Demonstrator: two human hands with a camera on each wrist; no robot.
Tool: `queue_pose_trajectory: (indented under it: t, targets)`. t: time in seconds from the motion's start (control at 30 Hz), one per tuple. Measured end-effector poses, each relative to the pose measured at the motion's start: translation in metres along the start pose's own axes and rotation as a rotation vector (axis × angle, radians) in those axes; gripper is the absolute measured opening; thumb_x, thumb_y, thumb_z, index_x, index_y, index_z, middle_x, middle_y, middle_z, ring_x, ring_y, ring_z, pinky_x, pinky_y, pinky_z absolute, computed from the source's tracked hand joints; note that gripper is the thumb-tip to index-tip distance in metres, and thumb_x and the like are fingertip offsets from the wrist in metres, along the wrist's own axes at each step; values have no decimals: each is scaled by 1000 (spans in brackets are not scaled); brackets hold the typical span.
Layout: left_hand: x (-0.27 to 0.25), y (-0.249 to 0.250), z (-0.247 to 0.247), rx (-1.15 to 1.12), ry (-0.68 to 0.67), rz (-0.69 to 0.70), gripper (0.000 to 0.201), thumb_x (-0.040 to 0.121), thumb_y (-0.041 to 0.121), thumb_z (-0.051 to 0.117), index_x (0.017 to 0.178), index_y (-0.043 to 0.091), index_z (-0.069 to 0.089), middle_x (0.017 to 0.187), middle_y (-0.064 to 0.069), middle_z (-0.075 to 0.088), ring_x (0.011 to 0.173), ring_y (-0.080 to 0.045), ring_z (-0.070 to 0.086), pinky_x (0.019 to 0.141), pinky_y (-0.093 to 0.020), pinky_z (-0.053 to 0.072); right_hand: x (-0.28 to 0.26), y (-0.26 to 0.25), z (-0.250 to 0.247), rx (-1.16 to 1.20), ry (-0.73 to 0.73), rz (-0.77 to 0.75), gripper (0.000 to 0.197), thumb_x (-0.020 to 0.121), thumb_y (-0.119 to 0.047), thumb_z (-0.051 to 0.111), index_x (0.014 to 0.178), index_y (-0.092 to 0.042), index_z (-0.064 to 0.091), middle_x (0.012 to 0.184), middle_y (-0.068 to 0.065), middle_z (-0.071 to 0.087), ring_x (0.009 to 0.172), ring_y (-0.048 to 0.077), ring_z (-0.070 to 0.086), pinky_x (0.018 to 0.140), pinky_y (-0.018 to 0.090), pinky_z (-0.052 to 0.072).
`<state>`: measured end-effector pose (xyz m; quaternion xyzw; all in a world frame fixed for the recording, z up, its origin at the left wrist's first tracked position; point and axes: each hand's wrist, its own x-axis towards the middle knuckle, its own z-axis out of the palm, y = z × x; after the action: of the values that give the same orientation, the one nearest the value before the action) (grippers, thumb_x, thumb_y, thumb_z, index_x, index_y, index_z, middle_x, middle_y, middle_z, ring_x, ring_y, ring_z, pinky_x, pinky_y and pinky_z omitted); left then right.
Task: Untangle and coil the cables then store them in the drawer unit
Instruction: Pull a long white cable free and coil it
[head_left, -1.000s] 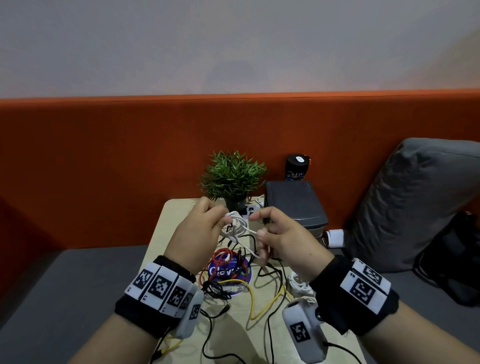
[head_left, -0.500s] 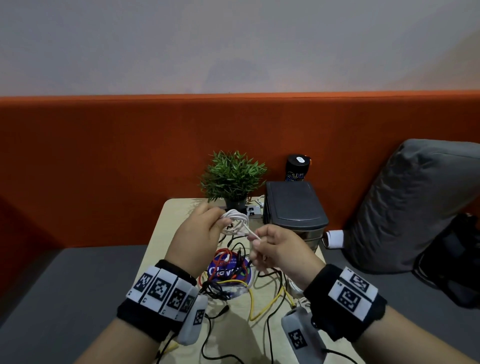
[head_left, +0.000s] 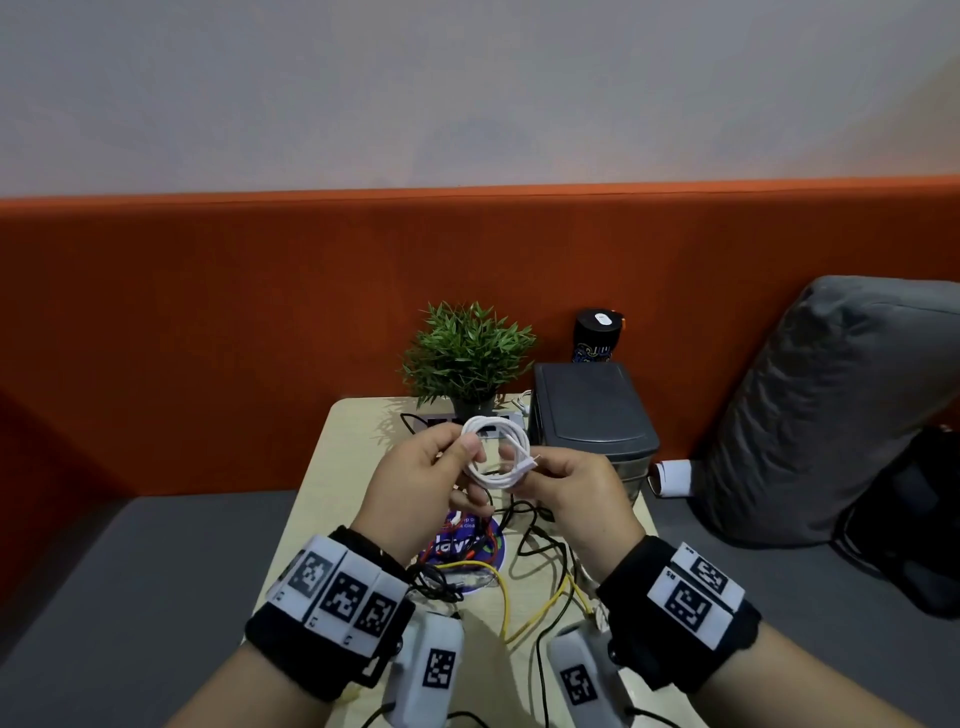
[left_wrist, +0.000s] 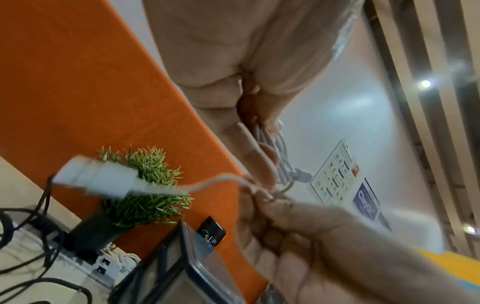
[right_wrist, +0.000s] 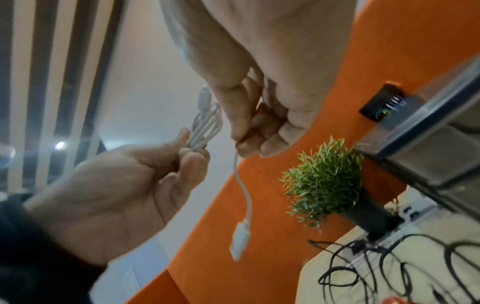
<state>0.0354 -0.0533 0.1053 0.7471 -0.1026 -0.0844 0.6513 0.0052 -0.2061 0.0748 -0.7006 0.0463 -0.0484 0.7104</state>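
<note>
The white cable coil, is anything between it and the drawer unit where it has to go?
Nothing visible stands between them. The white cable coil is held up by the left hand and the right hand, just left of the drawer unit. Its drawers look shut, so one needs opening first.

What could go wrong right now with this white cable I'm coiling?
The white cable is looped between the left hand and the right hand, held only at the fingertips, so the loops may spring open. Its plug end dangles free and could drop into the loose black cables on the table and snag. No open drawer shows on the drawer unit, so stowing may need a free hand.
</note>
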Motion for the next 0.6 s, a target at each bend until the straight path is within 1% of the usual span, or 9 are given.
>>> queue_pose_trajectory:
  t: [0.03,0.1,0.2,0.27,0.3,0.4,0.47,0.53,0.6]
  targets:
    - [0,-1,2,11,11,18,27,97,12,45,75,10,60,56,-7,59,48,-19,60,55,-33,58,0,-1,1,64,-39,6,25,85,1,64,94,-20,75,97,8,75,95,18,68,87,31,55]
    - [0,-3,5,53,42,65,33,97,12,47,74,23,67,64,0,66,54,-20,64,57,-35,59,0,-4,2,162,-141,17,31,85,7,59,105,-12,73,104,11,73,100,19,67,87,29,54]
    - [3,-9,5,131,105,129,33,96,18,49,78,34,71,83,-3,70,74,-21,68,62,-39,60,-2,-5,2,239,-208,21,38,80,9,59,112,-8,69,109,11,72,101,17,66,82,24,52]
    - [4,-10,5,175,140,162,24,96,22,50,86,31,70,84,0,70,79,-19,68,68,-42,59,-2,-8,2,243,-232,4,42,77,4,62,117,-9,67,111,8,71,102,15,66,81,22,51]
    - [4,-10,5,189,155,169,22,96,23,50,88,29,70,83,1,70,79,-18,67,69,-41,58,-1,-8,2,232,-237,-6,44,79,4,63,120,-11,65,112,7,71,103,13,66,81,22,51]
    - [3,-6,7,147,167,160,22,96,21,50,84,26,68,73,6,69,70,-9,67,62,-25,55,2,-9,3,184,-174,-4,41,88,3,60,125,-14,57,111,6,71,106,13,66,89,25,51]
    - [1,-3,9,113,167,159,23,96,19,50,80,23,67,68,6,67,63,-3,64,55,-16,50,4,-9,5,122,-116,-3,30,90,-3,60,117,-14,59,105,4,73,102,11,67,88,24,50]
    - [3,-4,8,154,168,175,23,96,21,50,83,23,68,71,6,67,65,-4,63,56,-16,49,5,-8,6,94,-102,-5,21,91,-5,59,109,-14,64,101,1,74,96,7,68,83,18,50]
    - [5,-8,7,236,180,209,21,96,25,49,89,23,69,78,5,68,75,-9,64,64,-25,54,6,-6,6,145,-101,22,17,92,-8,58,106,-12,67,98,-1,74,94,10,66,82,21,48]
